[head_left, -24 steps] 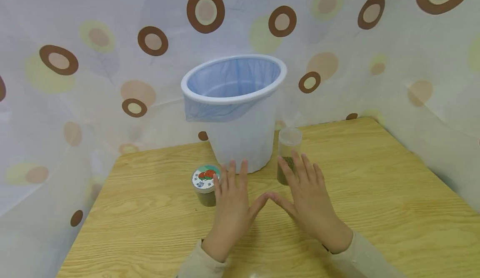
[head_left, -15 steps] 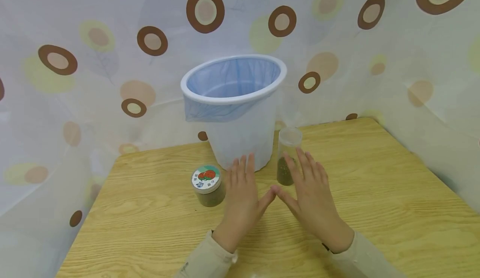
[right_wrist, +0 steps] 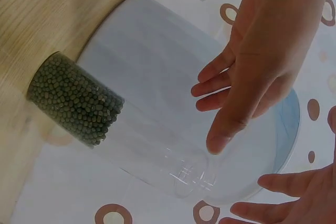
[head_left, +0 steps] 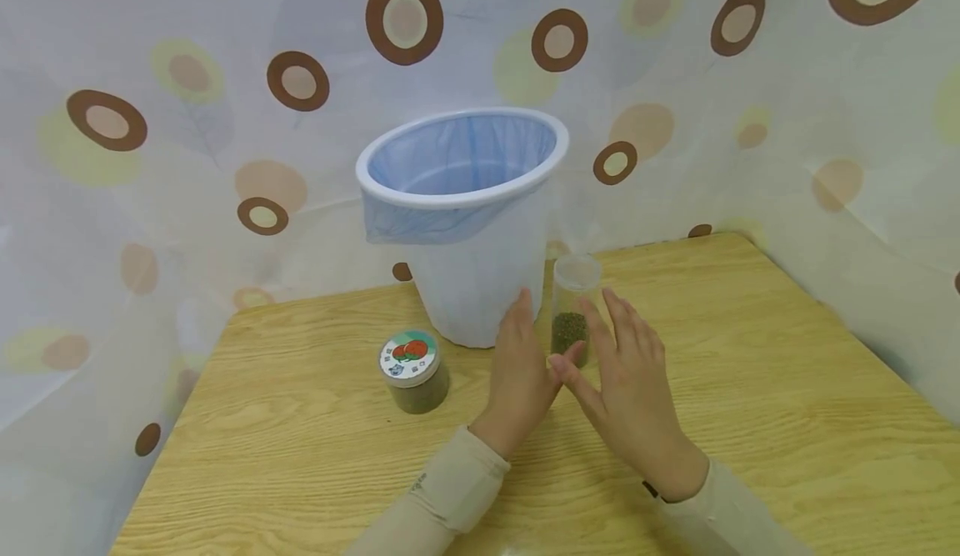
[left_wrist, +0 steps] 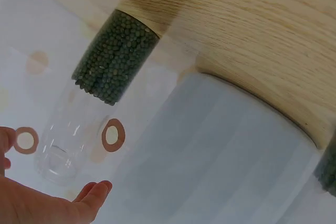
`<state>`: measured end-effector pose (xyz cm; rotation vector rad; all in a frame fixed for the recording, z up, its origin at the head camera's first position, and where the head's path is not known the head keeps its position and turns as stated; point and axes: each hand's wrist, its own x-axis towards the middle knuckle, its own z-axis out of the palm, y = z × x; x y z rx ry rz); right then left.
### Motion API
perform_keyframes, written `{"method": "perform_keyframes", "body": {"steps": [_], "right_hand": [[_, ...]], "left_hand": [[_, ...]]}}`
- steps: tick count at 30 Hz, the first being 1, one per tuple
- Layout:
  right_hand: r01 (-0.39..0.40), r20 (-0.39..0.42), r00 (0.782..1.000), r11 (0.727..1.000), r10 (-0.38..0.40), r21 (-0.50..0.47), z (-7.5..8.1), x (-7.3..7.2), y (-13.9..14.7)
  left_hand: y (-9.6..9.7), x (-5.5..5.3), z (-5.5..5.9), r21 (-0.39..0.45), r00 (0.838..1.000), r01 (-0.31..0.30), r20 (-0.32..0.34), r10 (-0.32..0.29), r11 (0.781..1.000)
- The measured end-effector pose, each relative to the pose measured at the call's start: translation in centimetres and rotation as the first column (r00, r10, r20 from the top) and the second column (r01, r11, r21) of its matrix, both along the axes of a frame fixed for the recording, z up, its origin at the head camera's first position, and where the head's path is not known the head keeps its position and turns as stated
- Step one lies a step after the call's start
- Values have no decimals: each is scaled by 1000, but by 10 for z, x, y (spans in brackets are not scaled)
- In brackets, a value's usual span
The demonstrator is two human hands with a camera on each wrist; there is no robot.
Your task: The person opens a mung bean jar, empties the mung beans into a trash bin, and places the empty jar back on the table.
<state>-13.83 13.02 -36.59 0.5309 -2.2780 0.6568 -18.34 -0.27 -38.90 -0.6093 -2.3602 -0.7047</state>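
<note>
A tall clear jar (head_left: 574,293), partly filled with green mung beans (right_wrist: 76,99), stands upright on the table in front of my hands. My left hand (head_left: 521,377) is nearest to its left side, fingers extended and pointing forward. On the jar's near right, my right hand (head_left: 636,393) has its fingers spread and covers part of it. The right thumb tip reaches the left hand. Neither hand holds anything; both wrist views show fingers apart from the jar's clear upper part. A short round jar (head_left: 416,377) with a printed lid and dark contents sits to the left.
Behind the jars stands a white bin (head_left: 480,281) lined with a blue plastic bag (head_left: 420,221) folded over its rim. A wood-grain table (head_left: 300,456) carries everything. Patterned cloth (head_left: 195,231) closes off the back and both sides.
My left hand has moved right, away from the short jar, and turned toward the tall jar. The right hand has shifted only slightly. Both jars and the bin stay in place.
</note>
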Motion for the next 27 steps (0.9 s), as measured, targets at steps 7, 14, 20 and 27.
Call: {"method": "perform_keyframes", "body": {"steps": [7,14,20,27], "right_hand": [[7,12,1000,1000,-7,-19,1,-1,1],[16,31,999,999,-15,-33,3,-3,5],[24,39,999,999,-22,-39,4,-2,7],[31,50,998,998,-29,-52,3,-4,9]], "left_hand": [[12,-13,-3,59,995,-3,100,-3,998],[24,-24,-1,138,975,24,216,-54,990],[31,-29,-4,182,953,30,291,-83,983],[36,-31,-7,185,942,9,328,-71,983]]}}
